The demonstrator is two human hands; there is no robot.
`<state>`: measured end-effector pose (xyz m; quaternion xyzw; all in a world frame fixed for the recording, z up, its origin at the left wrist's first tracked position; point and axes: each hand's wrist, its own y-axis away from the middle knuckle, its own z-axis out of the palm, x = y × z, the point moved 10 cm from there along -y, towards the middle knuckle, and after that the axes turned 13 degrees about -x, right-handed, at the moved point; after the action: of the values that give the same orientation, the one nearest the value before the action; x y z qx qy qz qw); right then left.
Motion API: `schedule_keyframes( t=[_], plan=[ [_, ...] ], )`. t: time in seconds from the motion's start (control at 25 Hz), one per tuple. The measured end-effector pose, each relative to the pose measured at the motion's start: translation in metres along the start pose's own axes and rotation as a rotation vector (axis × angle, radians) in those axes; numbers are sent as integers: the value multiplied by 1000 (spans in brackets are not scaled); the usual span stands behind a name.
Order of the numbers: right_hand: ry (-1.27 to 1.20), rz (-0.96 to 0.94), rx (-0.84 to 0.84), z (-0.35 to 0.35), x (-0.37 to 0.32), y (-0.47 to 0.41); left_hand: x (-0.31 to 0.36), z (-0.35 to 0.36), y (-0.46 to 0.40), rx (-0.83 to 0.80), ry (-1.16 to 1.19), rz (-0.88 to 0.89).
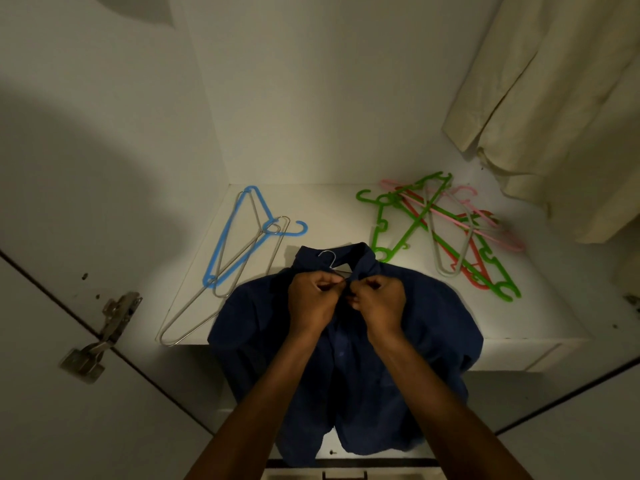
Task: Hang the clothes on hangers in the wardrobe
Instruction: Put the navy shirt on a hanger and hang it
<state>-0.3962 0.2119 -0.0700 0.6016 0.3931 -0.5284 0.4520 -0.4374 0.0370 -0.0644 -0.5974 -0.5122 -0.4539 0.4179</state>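
White wardrobe shelf [346, 209] holds scattered hangers [446, 230]; both hands' fingers [329, 282] pinch the navy shirt [263, 317].

White wardrobe shelf [332, 209], seen from above, spanning the middle of the frame. On it, at centre left: a blue plastic hanger [239, 233] overlapped by bare metal wire hangers [221, 292], the lowest of which reaches the shelf's front edge. At centre right: a crossed pile of green hangers [398, 223], red hangers [474, 271], pink hangers [485, 223] and one grey hanger [450, 251]. At lower centre: a dark blue shirt [263, 317] lying collar-up on the shelf, its lower part draped over the front edge; a metal hanger hook [329, 256] protrudes at the collar.
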Motion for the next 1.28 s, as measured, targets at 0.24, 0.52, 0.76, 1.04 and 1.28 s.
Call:
schedule_keyframes(
  t=[0.24,0.52,0.76,1.04,1.28],
  plan=[
    [138,-64,-75,11,-3,-6,-1,0,-3,-86,87,31],
    [4,-41,-76,13,3,-4,-7,3,-7,-204,193,-28],
    [-86,-41,-124,14,4,1,-15,-2,-5,-162,301,-57],
    [-17,-37,-94,15,2,-4,-15,-6,0,-133,357,-81],
    [27,-103,-101,19,0,0,-15,-11,2,-39,282,-7]
  ],
)
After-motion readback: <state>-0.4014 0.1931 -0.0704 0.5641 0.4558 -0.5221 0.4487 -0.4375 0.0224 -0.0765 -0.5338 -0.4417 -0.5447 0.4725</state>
